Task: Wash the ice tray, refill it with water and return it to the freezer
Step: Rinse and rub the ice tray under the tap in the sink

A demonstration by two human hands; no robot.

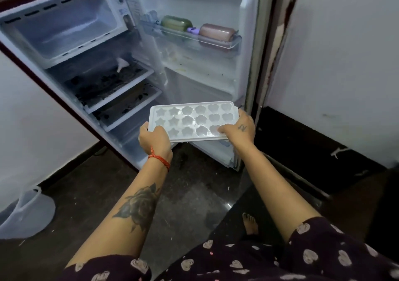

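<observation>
Nearest the camera, two bare forearms reach out over a dark polished floor, the left one wearing a red thread bracelet at the wrist. The left hand grips the near left corner of a white rectangular plastic ice tray, fingers curled under the edge and thumb on top. The right hand holds the near right corner, its thumb pressed into a corner mould and fingers wrapped round the right edge. The tray is held roughly level in the air, in front of the open fridge, and shows three rows of six moulds: stars at the left, flowers in the middle, hearts at the right. Whether they hold water cannot be told. Beyond it stands a small white fridge with the empty freezer compartment at the top and its door swung open to the right, where a door shelf carries a green bottle and a pinkish bottle lying on their sides.
</observation>
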